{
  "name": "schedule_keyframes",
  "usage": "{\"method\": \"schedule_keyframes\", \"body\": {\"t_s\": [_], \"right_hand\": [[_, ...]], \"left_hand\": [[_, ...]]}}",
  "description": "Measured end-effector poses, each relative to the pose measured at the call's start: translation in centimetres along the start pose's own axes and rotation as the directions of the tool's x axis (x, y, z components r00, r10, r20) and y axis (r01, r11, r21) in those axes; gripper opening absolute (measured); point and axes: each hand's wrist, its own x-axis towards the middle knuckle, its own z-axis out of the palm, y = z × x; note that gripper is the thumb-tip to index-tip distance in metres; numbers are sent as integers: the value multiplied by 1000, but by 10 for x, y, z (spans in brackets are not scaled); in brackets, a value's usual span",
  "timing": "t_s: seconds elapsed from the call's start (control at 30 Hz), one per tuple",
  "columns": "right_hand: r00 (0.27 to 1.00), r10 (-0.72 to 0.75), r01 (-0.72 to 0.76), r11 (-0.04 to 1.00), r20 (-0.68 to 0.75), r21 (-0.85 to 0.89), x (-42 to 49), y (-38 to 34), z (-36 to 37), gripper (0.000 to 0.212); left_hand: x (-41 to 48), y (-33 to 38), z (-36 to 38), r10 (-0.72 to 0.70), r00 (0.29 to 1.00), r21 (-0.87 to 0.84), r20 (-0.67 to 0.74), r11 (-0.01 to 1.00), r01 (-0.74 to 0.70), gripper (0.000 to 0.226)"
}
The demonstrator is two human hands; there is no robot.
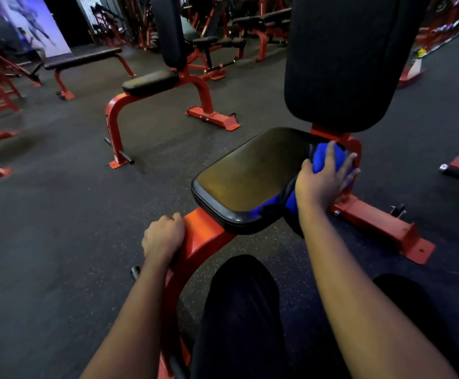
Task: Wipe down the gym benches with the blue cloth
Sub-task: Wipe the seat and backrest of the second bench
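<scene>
Seat pad (pixel 250 173) top mostly bare, reachable from its left and near edges. Far right corner taken: right hand (pixel 324 184) grips bunched blue cloth (pixel 328 158) there, cloth trailing down the right edge. Back pad (pixel 343 58) stands upright just behind the far edge and blocks reach past it. Left hand (pixel 164 236) grips red frame (pixel 203 242) just below the near corner. Knee (pixel 242 296) close under the near side. Floor (pixel 59 214) left of the seat is open; second bench (pixel 151 82) well apart. Base bar (pixel 381 222) lies on the floor to the right.
</scene>
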Motion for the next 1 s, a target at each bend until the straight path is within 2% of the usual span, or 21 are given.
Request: {"method": "schedule_keyframes", "body": {"t_s": [0.1,0.23,0.33,0.5,0.6,0.7,0.77,0.8,0.87,0.9,0.97,1.0], "right_hand": [[994,104,-99,991,-46,93,-31,-1,10,87],[997,72,-70,992,-20,105,-25,5,16,76],[996,82,-81,996,-29,20,8,2,13,65],[997,75,-79,973,-26,-216,52,-3,7,46],[995,80,-55,923,51,-382,87,-15,-3,43],[984,62,22,891,169,-453,113,-25,-14,45],[988,-38,93,924,151,-371,104,-18,-15,49],[994,-80,99,942,73,-320,96,-9,-15,53],[995,-2,-18,978,-98,-208,76,6,-11,61],[989,73,-90,986,-126,-137,70,11,-9,62],[988,119,-127,988,-100,-85,70,13,-4,54],[993,93,-102,986,-69,-132,73,10,-3,48]], "left_hand": [[27,6,-4,12,991,31,132,999,-16,60],[44,25,4,133,977,20,169,990,-139,40],[45,27,13,175,962,-8,211,984,-177,38],[49,17,20,164,973,8,161,986,-167,45],[45,19,18,183,972,73,146,978,-195,52],[41,23,17,176,975,96,137,977,-189,56],[40,22,16,182,974,112,132,974,-197,56],[39,23,16,191,974,121,124,971,-206,57],[40,21,17,197,974,117,111,971,-210,57],[40,21,18,193,976,116,102,972,-205,57],[39,22,18,193,977,113,89,973,-202,56],[39,23,18,189,978,117,84,973,-198,56]]}}
